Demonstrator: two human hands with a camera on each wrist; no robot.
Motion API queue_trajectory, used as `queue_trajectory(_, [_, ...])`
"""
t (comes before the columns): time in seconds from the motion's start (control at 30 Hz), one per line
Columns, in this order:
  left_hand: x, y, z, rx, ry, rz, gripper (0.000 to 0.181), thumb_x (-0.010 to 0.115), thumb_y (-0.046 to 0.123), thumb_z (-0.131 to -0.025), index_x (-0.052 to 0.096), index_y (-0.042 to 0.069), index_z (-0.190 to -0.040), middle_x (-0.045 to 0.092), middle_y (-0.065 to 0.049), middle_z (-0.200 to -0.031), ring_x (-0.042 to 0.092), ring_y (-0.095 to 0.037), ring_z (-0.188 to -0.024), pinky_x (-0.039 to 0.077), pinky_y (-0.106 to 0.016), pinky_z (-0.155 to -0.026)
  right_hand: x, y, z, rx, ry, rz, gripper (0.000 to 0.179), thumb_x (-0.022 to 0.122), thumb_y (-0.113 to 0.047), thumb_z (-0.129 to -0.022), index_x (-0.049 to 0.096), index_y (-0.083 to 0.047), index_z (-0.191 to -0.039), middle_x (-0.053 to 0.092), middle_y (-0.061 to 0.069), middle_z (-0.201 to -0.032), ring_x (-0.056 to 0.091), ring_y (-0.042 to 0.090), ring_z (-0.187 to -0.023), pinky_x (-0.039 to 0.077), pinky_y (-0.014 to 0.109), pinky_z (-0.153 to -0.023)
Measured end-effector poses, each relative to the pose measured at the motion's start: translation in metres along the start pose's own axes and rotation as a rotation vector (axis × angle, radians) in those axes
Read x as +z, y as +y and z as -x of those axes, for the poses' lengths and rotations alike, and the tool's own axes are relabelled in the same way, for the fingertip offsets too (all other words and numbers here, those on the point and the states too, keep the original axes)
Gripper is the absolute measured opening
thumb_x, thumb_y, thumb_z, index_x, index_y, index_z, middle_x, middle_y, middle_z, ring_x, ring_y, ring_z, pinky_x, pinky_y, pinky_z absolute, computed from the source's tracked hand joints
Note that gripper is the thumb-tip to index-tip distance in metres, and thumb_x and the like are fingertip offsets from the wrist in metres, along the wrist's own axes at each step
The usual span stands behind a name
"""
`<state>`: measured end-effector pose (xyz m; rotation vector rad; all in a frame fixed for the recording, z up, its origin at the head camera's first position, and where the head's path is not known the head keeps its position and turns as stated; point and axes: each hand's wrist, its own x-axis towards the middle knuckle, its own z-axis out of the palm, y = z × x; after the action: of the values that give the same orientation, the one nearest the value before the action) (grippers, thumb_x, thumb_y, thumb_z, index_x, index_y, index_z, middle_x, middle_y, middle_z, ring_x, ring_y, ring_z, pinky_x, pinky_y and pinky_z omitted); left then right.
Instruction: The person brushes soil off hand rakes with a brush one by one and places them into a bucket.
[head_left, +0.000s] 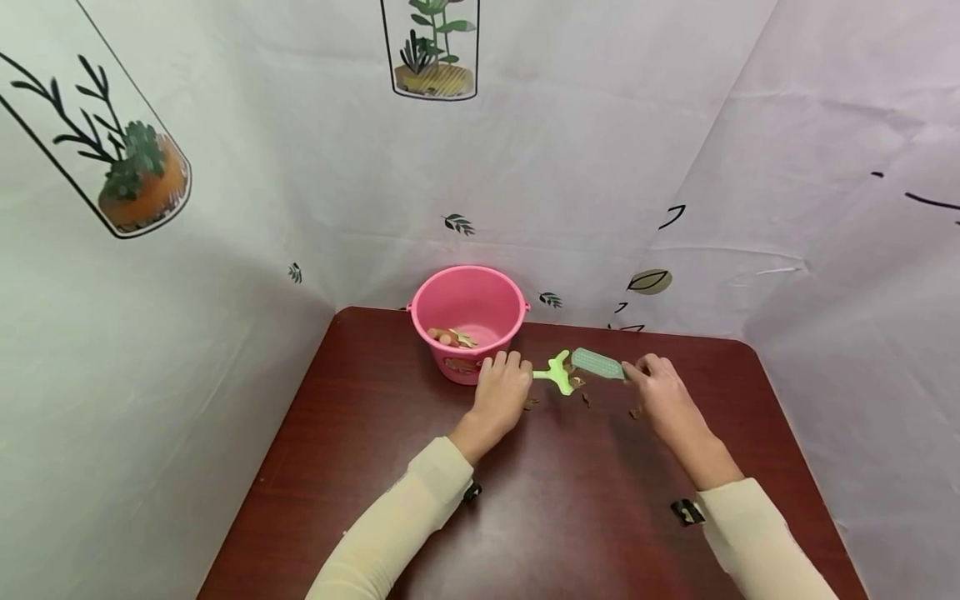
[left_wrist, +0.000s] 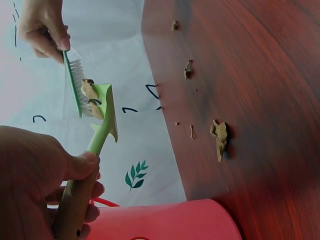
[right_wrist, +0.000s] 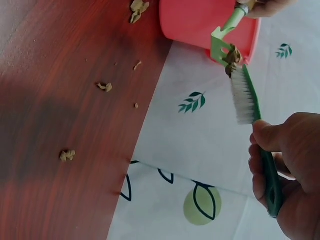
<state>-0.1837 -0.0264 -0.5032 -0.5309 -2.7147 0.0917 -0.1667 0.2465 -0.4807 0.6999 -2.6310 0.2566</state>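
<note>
My left hand grips the wooden handle of a small light-green garden hand tool. Several brown dried scraps lie on its flat green head. In my right hand is a green brush with white bristles, held by its dark green handle. The bristle tips meet the scraps on the tool in the right wrist view. Both implements are raised above the table, just right of a pink bucket.
More brown scraps are scattered on the dark red-brown table below the hands. Inside the bucket, wooden handles lean near the front wall. A white printed cloth stands behind the table.
</note>
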Motion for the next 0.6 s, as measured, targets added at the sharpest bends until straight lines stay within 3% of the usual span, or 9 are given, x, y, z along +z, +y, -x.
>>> queue_trajectory(0.3, [0.000,-0.007,0.002,-0.015,0.019,0.003,0.008,0.065,0.012,-0.096,0.073,0.013,-0.095,0.065,-0.005,-0.093,0.060,-0.023,-0.089,0.047,-0.037,-0.075,-0.003,0.015,0.003,-0.006,0.131,-0.015,0.031,0.080,0.009,-0.079,0.073,0.009,-0.109,0.056,0.018,-0.089,0.053,0.032,-0.079,0.047,0.043,-0.065])
queue_trajectory(0.6, [-0.003,0.002,-0.001,0.012,0.015,-0.003,0.007,0.066,0.011,-0.096,0.073,0.012,-0.096,0.064,-0.005,-0.093,0.059,-0.023,-0.089,0.047,-0.036,-0.072,0.006,-0.004,-0.012,-0.085,0.184,-0.105,0.030,0.081,0.006,-0.081,0.074,0.009,-0.110,0.059,0.018,-0.091,0.057,0.032,-0.082,0.052,0.043,-0.066])
